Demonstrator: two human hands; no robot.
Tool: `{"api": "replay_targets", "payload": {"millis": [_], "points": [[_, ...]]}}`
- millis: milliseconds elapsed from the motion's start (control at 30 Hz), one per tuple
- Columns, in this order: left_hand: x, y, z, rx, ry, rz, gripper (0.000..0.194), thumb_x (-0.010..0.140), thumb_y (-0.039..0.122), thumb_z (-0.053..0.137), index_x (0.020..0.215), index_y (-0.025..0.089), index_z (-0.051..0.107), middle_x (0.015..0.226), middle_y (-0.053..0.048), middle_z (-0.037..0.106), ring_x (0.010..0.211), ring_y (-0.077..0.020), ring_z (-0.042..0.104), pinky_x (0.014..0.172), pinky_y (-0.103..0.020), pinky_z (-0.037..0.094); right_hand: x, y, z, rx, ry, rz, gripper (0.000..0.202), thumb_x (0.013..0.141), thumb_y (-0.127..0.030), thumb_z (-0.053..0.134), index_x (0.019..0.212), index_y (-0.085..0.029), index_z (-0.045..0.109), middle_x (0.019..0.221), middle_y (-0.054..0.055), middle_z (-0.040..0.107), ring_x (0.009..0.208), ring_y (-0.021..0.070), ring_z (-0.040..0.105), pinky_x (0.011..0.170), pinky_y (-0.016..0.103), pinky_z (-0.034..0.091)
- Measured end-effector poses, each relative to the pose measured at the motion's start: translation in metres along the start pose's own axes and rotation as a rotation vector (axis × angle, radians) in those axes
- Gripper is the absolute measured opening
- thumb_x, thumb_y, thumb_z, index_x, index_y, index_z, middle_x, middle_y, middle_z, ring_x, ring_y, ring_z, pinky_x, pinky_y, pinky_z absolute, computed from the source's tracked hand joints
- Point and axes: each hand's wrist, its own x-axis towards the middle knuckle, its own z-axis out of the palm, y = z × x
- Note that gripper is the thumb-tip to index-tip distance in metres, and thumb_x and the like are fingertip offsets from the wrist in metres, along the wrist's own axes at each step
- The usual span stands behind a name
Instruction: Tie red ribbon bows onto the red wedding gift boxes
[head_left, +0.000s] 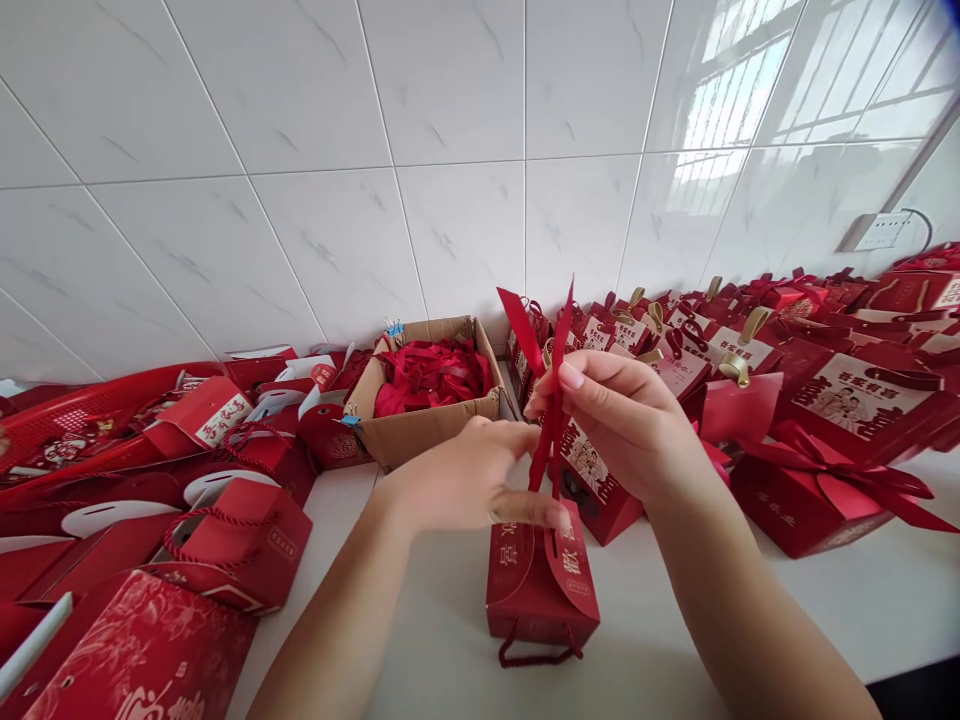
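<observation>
A small red gift box with pale lettering and a red cord handle stands on the white table, in the middle front. A red ribbon rises from its top, its two ends pointing up. My right hand pinches the ribbon between thumb and fingers above the box. My left hand is at the ribbon's left side, thumb stretched across the box top and index finger bent toward the ribbon; its fingers are apart. Whether the left fingers touch the ribbon is hard to tell.
Behind stands a cardboard box full of red ribbons. Many red gift boxes crowd the right side. On the left are more red boxes and a red plastic basket. A tiled wall rises behind.
</observation>
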Motion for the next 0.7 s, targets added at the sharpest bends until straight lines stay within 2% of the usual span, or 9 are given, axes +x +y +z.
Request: {"api": "replay_targets", "payload": {"millis": [100,167,267,333,433,500,700], "points": [[-0.008,0.002,-0.007,-0.120,0.166,0.131,0.047,0.080,0.065,0.056,0.091,0.020,0.064,0.087,-0.004,0.065,0.081,-0.0210,0.059,0.073,-0.029,0.046,0.000,0.002,0.004,0.009,0.011,-0.029,0.019,0.093,-0.028,0.058,0.085,-0.021,0.073,0.077,0.001,0.068,0.074,0.0114,0.062,0.072,0.024,0.050],[-0.010,0.004,-0.007,-0.187,0.346,0.166,0.047,0.085,0.063,0.050,0.094,0.019,0.062,0.086,-0.004,0.064,0.079,-0.0190,0.059,0.069,-0.027,0.046,-0.001,0.003,0.006,0.013,0.009,-0.051,0.018,0.093,-0.027,0.058,0.085,-0.022,0.073,0.077,0.001,0.069,0.075,0.0121,0.063,0.075,0.025,0.051],[-0.009,0.008,-0.003,-0.326,0.625,0.218,0.044,0.093,0.056,0.041,0.097,0.019,0.063,0.092,-0.006,0.066,0.088,-0.0190,0.061,0.075,-0.027,0.048,-0.003,0.004,0.009,0.024,0.011,-0.047,0.017,0.093,-0.027,0.059,0.084,-0.022,0.073,0.076,0.001,0.070,0.076,0.0130,0.065,0.075,0.026,0.051],[-0.008,0.011,0.000,-0.447,0.700,0.229,0.036,0.095,0.049,0.044,0.095,0.019,0.065,0.090,-0.006,0.068,0.087,-0.0176,0.062,0.076,-0.026,0.049,-0.005,0.005,0.012,0.026,0.014,-0.040,0.017,0.093,-0.027,0.059,0.084,-0.023,0.073,0.077,0.001,0.071,0.075,0.0131,0.066,0.074,0.026,0.052],[-0.007,0.016,0.003,-0.632,0.639,0.208,0.018,0.089,0.035,0.061,0.094,0.019,0.068,0.079,-0.002,0.068,0.074,-0.0135,0.062,0.069,-0.023,0.050,-0.007,0.006,0.014,0.019,0.013,-0.052,0.017,0.093,-0.026,0.059,0.085,-0.023,0.074,0.078,0.001,0.071,0.074,0.0130,0.066,0.072,0.025,0.052],[-0.008,0.017,0.003,-0.730,0.594,0.206,0.012,0.086,0.029,0.065,0.091,0.018,0.069,0.075,-0.001,0.067,0.071,-0.0114,0.061,0.067,-0.021,0.051,-0.007,0.006,0.015,0.025,0.010,-0.050,0.017,0.093,-0.026,0.059,0.085,-0.023,0.074,0.078,0.002,0.071,0.074,0.0136,0.066,0.071,0.025,0.052],[-0.005,0.019,-0.002,-0.908,0.437,0.259,0.014,0.088,0.024,0.063,0.082,0.016,0.072,0.065,0.002,0.061,0.064,-0.0071,0.055,0.063,-0.017,0.047,-0.007,0.005,0.016,0.104,-0.025,-0.016,0.018,0.093,-0.026,0.058,0.083,-0.022,0.073,0.077,0.002,0.070,0.076,0.0138,0.066,0.072,0.025,0.053]]}}
